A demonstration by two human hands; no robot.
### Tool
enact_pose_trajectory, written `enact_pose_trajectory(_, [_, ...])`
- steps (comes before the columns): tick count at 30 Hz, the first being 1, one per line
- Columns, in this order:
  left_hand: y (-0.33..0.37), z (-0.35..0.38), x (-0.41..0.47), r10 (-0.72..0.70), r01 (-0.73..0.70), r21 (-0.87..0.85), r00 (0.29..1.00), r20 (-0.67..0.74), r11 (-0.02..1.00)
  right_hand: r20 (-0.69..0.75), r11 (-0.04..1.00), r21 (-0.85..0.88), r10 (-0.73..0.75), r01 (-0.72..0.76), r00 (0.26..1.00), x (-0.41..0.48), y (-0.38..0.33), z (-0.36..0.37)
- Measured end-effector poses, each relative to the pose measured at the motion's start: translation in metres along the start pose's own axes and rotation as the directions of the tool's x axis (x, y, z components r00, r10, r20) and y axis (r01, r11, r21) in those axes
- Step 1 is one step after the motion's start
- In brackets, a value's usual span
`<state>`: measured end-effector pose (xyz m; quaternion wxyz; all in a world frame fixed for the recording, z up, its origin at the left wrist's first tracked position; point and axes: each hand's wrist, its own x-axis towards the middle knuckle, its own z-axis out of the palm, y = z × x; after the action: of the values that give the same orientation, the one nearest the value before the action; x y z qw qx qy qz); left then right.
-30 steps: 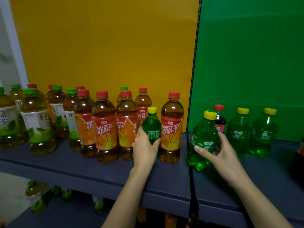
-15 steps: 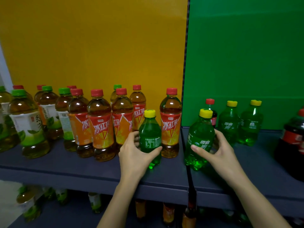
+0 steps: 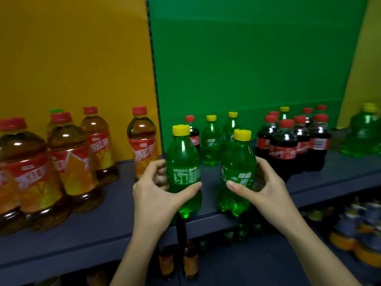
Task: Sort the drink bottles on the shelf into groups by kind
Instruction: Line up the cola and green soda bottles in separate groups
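My left hand (image 3: 156, 195) grips a green Sprite bottle (image 3: 183, 162) with a yellow cap, held at the shelf's front edge near the black upright post. My right hand (image 3: 266, 186) grips a second green Sprite bottle (image 3: 237, 166) just to its right, standing on the dark shelf (image 3: 115, 219). Behind them stand two more Sprite bottles (image 3: 210, 141) and a small cola bottle (image 3: 192, 131) against the green backboard. Iced red tea bottles (image 3: 70, 153) with red caps fill the left part before the yellow backboard.
A cluster of several cola bottles (image 3: 288, 145) with red caps stands at the right, one yellow-capped bottle among them. A larger green bottle (image 3: 365, 131) is at the far right. More bottles sit on the lower shelf (image 3: 185, 263).
My left hand has carried its Sprite bottle rightward out of the red tea group to beside the one in my right hand. The view has swung right, revealing the cola cluster.
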<state>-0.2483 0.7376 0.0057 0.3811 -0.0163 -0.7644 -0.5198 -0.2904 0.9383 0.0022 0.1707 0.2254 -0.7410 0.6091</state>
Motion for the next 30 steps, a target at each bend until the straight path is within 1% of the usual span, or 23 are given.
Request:
enact_pose_trajectory(3, [0.012,0.042,-0.003,0.022,-0.017,-0.064,0.997,0.072,0.998,-0.063,0.998,-0.064,0.017,-0.021,0.998,-0.009,0.003,-0.041])
enact_pose_trajectory(8, [0.034,0.125,-0.012,0.041,-0.019,-0.121,0.982,0.187,0.992,-0.206,0.992,-0.103,0.055,-0.077,0.977,-0.022,0.022,-0.118])
enact_pose_trajectory(13, [0.065,0.214,-0.035,0.046,0.001,-0.179,0.966,0.255,0.984,-0.265,0.984,-0.141,0.070,-0.110,0.962,-0.033,0.040,-0.212])
enact_pose_trajectory(17, [0.087,0.285,-0.059,0.030,0.030,-0.212,0.961,0.276,0.977,-0.294,0.973,-0.190,0.072,-0.132,0.953,-0.040,0.059,-0.287])
enact_pose_trajectory(22, [0.105,0.361,-0.076,0.022,0.036,-0.216,0.966,0.259,0.976,-0.317,0.970,-0.196,0.078,-0.145,0.945,-0.033,0.088,-0.360])
enact_pose_trajectory(26, [0.111,0.407,-0.073,0.002,0.044,-0.199,0.974,0.227,0.979,-0.318,0.970,-0.191,0.083,-0.150,0.944,-0.014,0.109,-0.397])
enact_pose_trajectory(30, [0.111,0.444,-0.056,-0.010,0.039,-0.166,0.985,0.171,0.985,-0.296,0.976,-0.174,0.073,-0.129,0.952,0.014,0.129,-0.419])
